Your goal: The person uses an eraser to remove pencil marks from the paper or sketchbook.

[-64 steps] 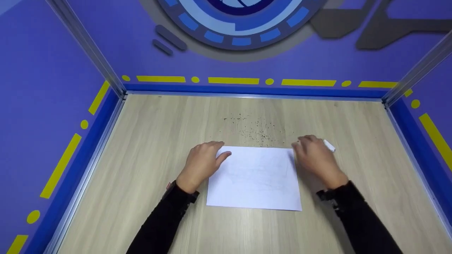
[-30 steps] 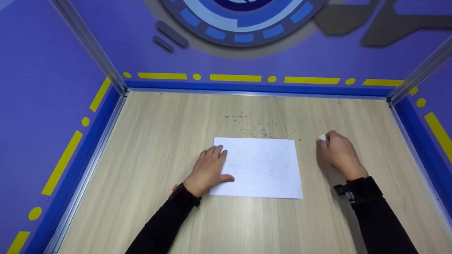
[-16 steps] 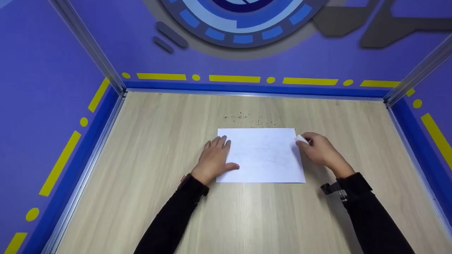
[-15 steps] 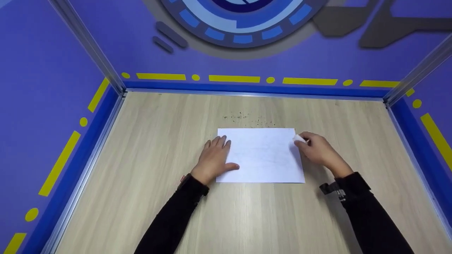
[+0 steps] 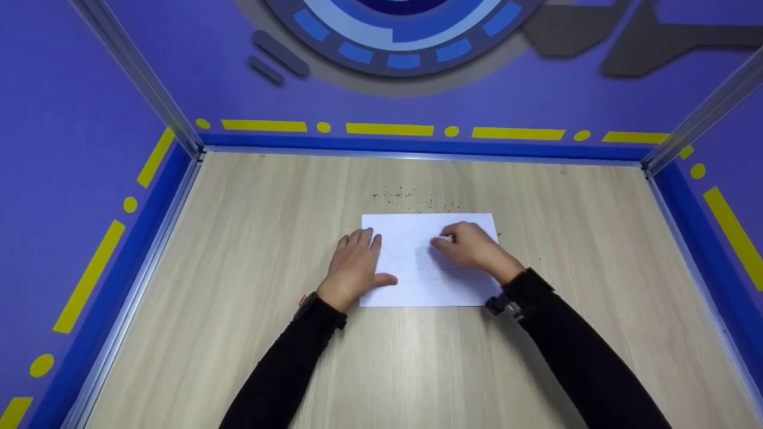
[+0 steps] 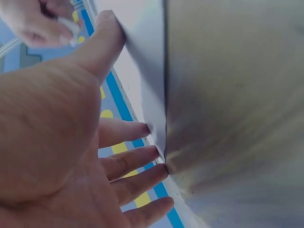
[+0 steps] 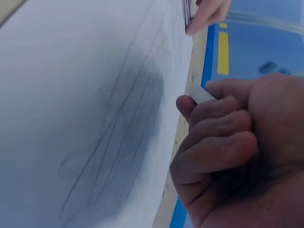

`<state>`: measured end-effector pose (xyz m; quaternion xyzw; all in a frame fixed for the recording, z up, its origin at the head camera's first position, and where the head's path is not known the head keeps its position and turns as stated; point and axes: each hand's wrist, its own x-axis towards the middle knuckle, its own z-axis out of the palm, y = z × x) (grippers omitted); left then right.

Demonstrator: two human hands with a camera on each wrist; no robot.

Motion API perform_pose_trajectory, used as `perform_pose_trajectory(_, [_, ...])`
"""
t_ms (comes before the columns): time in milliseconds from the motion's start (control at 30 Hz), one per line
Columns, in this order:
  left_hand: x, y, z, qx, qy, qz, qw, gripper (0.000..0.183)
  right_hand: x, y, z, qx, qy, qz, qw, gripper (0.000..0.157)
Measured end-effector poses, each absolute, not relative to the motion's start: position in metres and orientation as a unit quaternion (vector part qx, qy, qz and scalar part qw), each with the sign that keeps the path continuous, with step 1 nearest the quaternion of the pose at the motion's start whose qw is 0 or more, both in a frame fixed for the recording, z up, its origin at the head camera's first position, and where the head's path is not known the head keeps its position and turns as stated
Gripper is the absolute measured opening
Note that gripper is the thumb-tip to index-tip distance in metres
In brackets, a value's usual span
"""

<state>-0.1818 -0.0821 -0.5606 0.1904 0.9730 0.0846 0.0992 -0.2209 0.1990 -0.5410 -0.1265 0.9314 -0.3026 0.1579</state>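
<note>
A white sheet of paper (image 5: 405,286) lies on the wooden table, with faint pencil lines that show in the right wrist view. My left hand (image 5: 351,262) rests on its left edge, fingers spread and thumb out to the side. Over the paper's right half, my right hand (image 5: 474,244) pinches a white eraser (image 7: 202,94) between thumb and forefinger, the other fingers curled in. In the head view the hand hides most of the eraser. Whether it touches the paper I cannot tell.
Dark crumbs (image 5: 441,201) are scattered on the table (image 5: 268,238) just beyond the paper's far edge. Blue printed panels (image 5: 381,89) with metal frame strips wall in the table at the back and both sides.
The paper has slid away from me, covering many crumbs. My right hand picked up the eraser from the table on the right and moved left over the paper. My left hand flattened onto the sheet.
</note>
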Motion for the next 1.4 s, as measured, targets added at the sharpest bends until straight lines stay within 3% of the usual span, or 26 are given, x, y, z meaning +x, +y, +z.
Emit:
perform_pose_trajectory(367, [-0.177, -0.084, -0.561, 0.197, 0.975, 0.076, 0.071, 0.106, -0.253, 0.118, -0.537, -0.093, 0.932, -0.268, 0.228, 0.037])
perform_pose_trajectory(567, [-0.177, -0.083, -0.561, 0.194, 0.976, 0.063, 0.077, 0.106, -0.268, 0.11, -0.562, -0.104, 0.927, -0.285, 0.219, 0.047])
perform_pose_trajectory(667, [-0.178, -0.084, -0.561, 0.192, 0.976, 0.058, 0.085, 0.106, -0.265, 0.106, -0.554, -0.085, 0.93, -0.273, 0.231, 0.045])
perform_pose_trajectory(900, [-0.181, -0.078, -0.561, 0.188, 0.976, 0.048, 0.094, 0.108, -0.265, 0.114, -0.555, -0.088, 0.934, -0.263, 0.226, 0.038])
perform_pose_trajectory(1400, [-0.179, -0.078, -0.557, 0.186, 0.978, 0.028, 0.094, 0.109, -0.263, 0.177, -0.556, -0.071, 0.931, -0.278, 0.225, 0.046])
